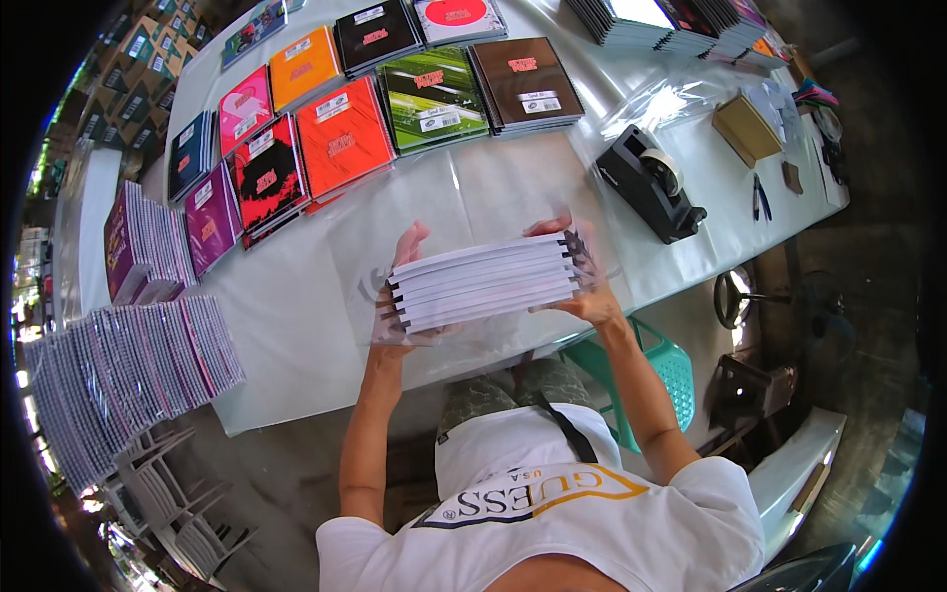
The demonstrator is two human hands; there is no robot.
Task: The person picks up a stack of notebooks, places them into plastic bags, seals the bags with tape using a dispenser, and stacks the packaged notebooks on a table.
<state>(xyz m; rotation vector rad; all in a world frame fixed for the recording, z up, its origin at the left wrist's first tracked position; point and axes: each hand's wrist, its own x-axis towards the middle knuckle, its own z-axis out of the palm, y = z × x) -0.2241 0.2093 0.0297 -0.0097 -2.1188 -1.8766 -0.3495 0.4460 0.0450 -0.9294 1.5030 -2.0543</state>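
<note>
A person seen from above holds a stack of spiral-bound notebooks point(485, 280) in both hands, lifted just over the near edge of a white-covered table point(296, 326). The stack is gripped by its two ends, page edges facing the camera, and appears to sit partly inside a clear plastic bag point(434, 212) that spreads over the table behind it. The left hand point(400, 271) clasps the left end, fingers pointing up and curled around the side of the stack. The right hand point(582, 281) clasps the right end, where the wire spirals are, with the thumb on top and fingers wrapped beneath. On the far side of the table lie rows of notebooks with coloured covers point(340, 138): orange, red, pink, purple, green, brown and black. To the right of the held stack stands a black tape dispenser point(651, 183), and farther right lies a small brown cardboard box point(747, 128). At far left, more notebooks fan out in a long overlapping row point(128, 365). A teal plastic basket point(656, 370) sits on the floor near the person's right arm.
</note>
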